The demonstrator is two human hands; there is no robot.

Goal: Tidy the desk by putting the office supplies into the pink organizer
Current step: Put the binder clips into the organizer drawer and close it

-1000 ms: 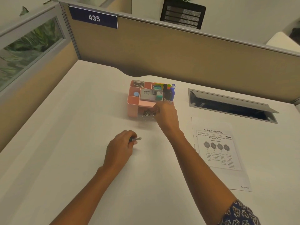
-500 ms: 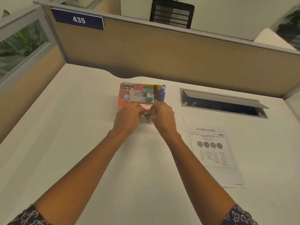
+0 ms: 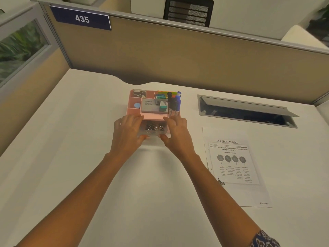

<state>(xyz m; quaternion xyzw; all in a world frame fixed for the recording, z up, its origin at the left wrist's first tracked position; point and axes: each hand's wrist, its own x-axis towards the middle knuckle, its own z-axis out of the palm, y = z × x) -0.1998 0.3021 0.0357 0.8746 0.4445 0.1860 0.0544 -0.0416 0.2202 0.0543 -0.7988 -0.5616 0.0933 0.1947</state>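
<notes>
Found gripping opposite sides of the clear drawer [image 3: 153, 134] with left hand [image 3: 129, 134] and right hand [image 3: 179, 133], likely for sliding it, binder clips [image 3: 155, 127] inside, squarely into the pink organizer [image 3: 132, 111] at mid-surface [image 3: 85, 157].

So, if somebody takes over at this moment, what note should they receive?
Hands: the left hand and the right hand each grip one front corner of the clear drawer, which is pulled out of the pink organizer.
Things: binder clips lie in the drawer; markers stand in the organizer's right compartment.
Done: the supplies sit in the organizer.
Left: probably push the drawer in. A printed sheet lies at the right.
</notes>
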